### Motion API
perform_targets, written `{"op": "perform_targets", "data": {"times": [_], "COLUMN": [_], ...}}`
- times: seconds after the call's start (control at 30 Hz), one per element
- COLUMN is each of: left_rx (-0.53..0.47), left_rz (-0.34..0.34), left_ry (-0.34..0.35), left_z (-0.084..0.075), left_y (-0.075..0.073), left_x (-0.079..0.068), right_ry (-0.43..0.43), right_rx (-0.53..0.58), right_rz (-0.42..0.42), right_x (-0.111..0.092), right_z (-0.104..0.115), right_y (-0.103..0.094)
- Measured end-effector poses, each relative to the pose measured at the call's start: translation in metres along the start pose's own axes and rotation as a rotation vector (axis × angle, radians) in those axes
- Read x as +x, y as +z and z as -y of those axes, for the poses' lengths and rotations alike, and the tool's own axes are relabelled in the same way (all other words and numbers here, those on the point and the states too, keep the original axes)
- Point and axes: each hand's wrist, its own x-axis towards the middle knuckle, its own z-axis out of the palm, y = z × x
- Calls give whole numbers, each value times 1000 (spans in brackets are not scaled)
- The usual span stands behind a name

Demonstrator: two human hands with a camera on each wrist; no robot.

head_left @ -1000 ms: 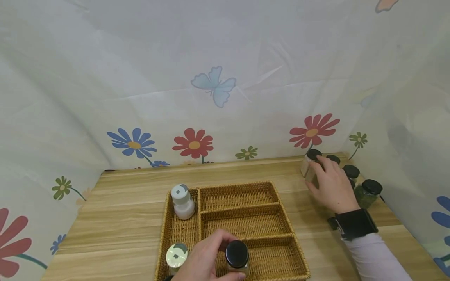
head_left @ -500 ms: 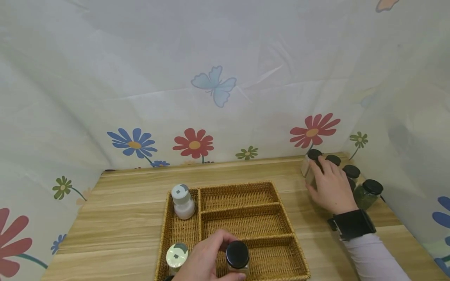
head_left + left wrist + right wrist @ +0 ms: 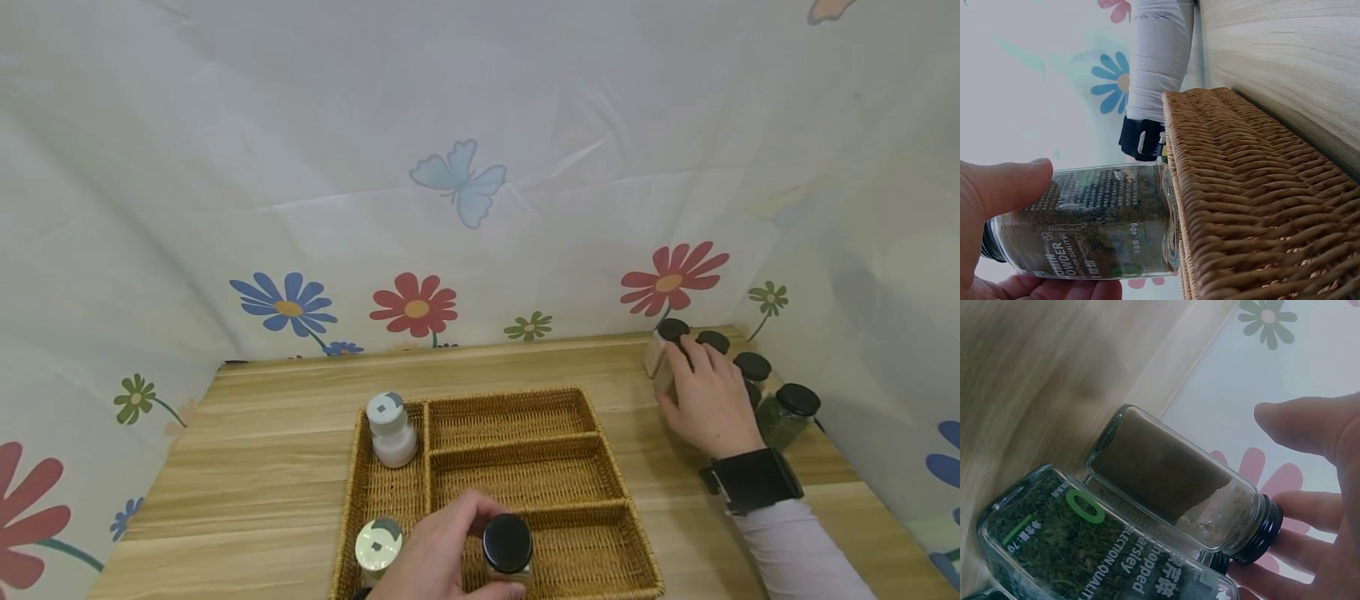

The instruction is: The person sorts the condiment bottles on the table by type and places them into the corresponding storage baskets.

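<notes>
My left hand (image 3: 442, 554) grips a glass spice jar (image 3: 1097, 225) of brown cumin powder with a black lid, thumb on one side, fingers on the other. In the left wrist view its base is beside the rim of the wicker basket (image 3: 1260, 206); whether they touch I cannot tell. My right hand (image 3: 712, 404) is among black-lidded jars at the back right. In the right wrist view its fingers lie at the lid of a brown powder jar (image 3: 1166, 481), while the thumb stands apart. Beside that jar is a chopped parsley jar (image 3: 1079, 544).
The basket's long left compartment holds a white-capped shaker (image 3: 393, 437) and a jar with a shiny pale lid (image 3: 378, 546). A green-filled jar (image 3: 787, 417) stands to the right of my right hand. A flower-printed curtain (image 3: 525, 250) closes the table's back and sides.
My right hand has shifted very slightly among the jars, its wrist moving a little left. The left hand keeps its hold on the cumin jar in the same place.
</notes>
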Motion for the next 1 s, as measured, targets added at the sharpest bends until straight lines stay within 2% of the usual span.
{"op": "perform_targets", "data": {"times": [0.47, 0.83, 1.0], "left_rx": [22, 31, 28], "left_rz": [-7, -11, -7], "left_ry": [4, 11, 0], "left_z": [1, -1, -1], "left_y": [0, 0, 0], "left_x": [0, -1, 0], "right_ry": [18, -35, -26], "right_rx": [-24, 21, 36], "right_rz": [-68, -84, -54], "right_x": [4, 6, 6], "right_z": [7, 13, 16], "right_y": [-4, -10, -13]}}
